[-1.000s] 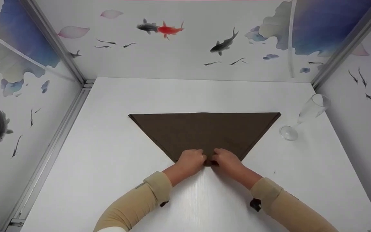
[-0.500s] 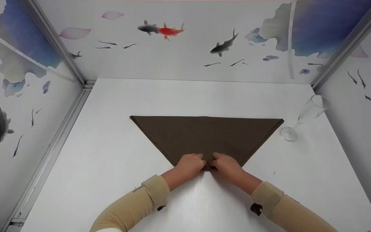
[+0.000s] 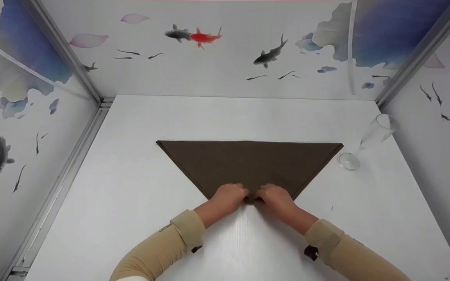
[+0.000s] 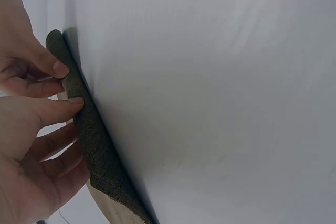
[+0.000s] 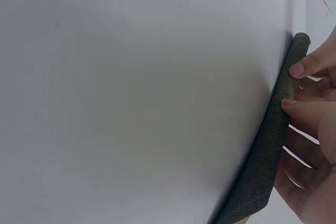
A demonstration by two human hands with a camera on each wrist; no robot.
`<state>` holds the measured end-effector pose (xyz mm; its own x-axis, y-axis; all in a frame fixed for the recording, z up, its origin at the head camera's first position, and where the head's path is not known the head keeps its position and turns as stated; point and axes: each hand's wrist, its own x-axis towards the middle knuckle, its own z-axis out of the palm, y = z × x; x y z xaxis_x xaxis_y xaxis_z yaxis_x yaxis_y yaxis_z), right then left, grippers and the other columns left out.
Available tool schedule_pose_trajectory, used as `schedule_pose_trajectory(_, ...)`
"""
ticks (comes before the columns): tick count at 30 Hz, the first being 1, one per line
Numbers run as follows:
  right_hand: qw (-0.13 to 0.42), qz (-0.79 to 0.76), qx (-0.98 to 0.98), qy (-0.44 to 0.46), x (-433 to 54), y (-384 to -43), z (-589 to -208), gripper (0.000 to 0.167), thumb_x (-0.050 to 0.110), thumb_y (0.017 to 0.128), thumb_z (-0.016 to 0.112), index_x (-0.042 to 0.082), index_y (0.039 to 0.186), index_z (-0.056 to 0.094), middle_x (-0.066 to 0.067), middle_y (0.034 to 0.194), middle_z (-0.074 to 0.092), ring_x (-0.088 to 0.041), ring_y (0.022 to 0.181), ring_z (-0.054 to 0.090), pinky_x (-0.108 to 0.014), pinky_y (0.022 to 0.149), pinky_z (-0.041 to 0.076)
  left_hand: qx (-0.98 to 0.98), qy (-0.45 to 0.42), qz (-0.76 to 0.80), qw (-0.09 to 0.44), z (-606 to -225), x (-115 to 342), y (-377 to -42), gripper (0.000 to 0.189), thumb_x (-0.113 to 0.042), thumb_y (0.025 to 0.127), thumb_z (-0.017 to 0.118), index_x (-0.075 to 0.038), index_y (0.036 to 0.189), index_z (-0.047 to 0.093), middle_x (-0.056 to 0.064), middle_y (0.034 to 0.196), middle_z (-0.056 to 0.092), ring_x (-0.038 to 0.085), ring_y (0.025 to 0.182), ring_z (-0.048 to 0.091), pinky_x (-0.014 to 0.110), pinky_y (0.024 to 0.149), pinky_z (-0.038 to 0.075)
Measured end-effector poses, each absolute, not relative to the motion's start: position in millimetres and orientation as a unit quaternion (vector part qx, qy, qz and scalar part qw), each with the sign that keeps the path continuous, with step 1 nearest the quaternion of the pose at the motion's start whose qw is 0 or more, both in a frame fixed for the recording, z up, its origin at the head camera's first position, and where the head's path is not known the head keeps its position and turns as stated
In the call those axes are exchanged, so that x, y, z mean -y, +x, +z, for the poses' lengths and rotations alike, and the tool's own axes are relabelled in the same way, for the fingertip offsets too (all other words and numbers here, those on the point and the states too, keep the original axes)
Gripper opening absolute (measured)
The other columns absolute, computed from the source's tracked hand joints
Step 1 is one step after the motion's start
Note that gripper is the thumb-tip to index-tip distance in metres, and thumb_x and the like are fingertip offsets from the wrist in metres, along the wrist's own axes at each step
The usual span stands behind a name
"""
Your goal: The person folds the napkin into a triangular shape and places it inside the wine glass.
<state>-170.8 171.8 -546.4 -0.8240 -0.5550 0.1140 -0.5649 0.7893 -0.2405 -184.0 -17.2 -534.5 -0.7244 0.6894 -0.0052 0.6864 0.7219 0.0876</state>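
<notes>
A dark brown cloth napkin lies on the white table, its long straight edge at the far side and its sides narrowing toward the person. Its near end is rolled up into a short tube. My left hand pinches this roll left of the middle, thumb on the near side, fingers behind. Close beside it, my right hand pinches the same roll to the right. Both thumbs press on the roll in the right wrist view, where the right hand's other fingers spread behind the cloth.
A clear stemmed glass stands at the right of the table, near the right wall. White panels painted with fish and petals enclose the back and both sides. Metal rails run along the left edge.
The napkin's far edge has shifted slightly toward the person, most at its right corner. Both hands moved a little nearer with it and keep their pinch on the roll.
</notes>
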Motion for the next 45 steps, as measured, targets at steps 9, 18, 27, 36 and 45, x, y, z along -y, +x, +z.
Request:
schedule_pose_trajectory(9, 0.04, 0.123, 0.942, 0.31, -173.6, -175.9, -545.9, 0.005, 0.009, 0.081, 0.078, 0.012, 0.086, 0.077, 0.0, 0.077, 0.047, -0.016, 0.069, 0.044, -0.031, 0.063, 0.044, -0.929, 0.369, 0.024, -0.007, -533.0, 15.0, -188.7, 0.007, -0.018, 0.091, 0.069, -0.019, 0.088, 0.075, 0.0, 0.076, 0.059, 0.015, 0.069, 0.059, 0.027, 0.061, 0.051)
schedule_pose_trajectory(18, 0.062, 0.126, 0.951, 0.275, -170.6, -178.0, -548.4, 0.008, 0.014, 0.082, 0.078, 0.011, 0.08, 0.07, 0.001, 0.07, 0.052, -0.018, 0.068, 0.051, -0.031, 0.063, 0.047, -0.934, 0.357, -0.018, -0.01, -534.2, 14.5, -187.3, 0.008, -0.02, 0.093, 0.067, -0.019, 0.089, 0.074, 0.001, 0.079, 0.06, 0.015, 0.071, 0.06, 0.028, 0.06, 0.052)
schedule_pose_trajectory(27, 0.044, 0.104, 0.955, 0.276, -172.3, -173.8, -547.5, 0.01, 0.011, 0.079, 0.081, 0.011, 0.087, 0.075, -0.002, 0.078, 0.053, -0.02, 0.073, 0.056, -0.034, 0.067, 0.051, -0.938, 0.348, -0.008, -0.002, -538.3, 18.2, -187.9, 0.011, -0.011, 0.093, 0.066, -0.018, 0.092, 0.075, 0.001, 0.083, 0.061, 0.014, 0.077, 0.062, 0.028, 0.067, 0.053)
schedule_pose_trajectory(36, 0.048, 0.109, 0.952, 0.282, -172.1, -169.4, -547.3, 0.012, 0.004, 0.081, 0.076, 0.013, 0.088, 0.075, -0.001, 0.074, 0.055, -0.017, 0.07, 0.055, -0.031, 0.063, 0.049, -0.942, 0.336, 0.008, 0.01, -539.0, 18.6, -184.2, 0.013, -0.01, 0.093, 0.065, -0.017, 0.093, 0.076, 0.001, 0.083, 0.061, 0.015, 0.077, 0.063, 0.028, 0.067, 0.053)
schedule_pose_trajectory(45, 0.031, 0.103, 0.952, 0.286, -174.6, -161.6, -544.7, 0.009, 0.008, 0.083, 0.076, 0.013, 0.089, 0.076, 0.001, 0.076, 0.057, -0.015, 0.072, 0.056, -0.028, 0.064, 0.05, -0.939, 0.344, 0.017, 0.004, -539.1, 20.1, -175.2, 0.012, -0.014, 0.094, 0.065, -0.017, 0.091, 0.076, 0.0, 0.08, 0.062, 0.013, 0.073, 0.062, 0.027, 0.065, 0.052)
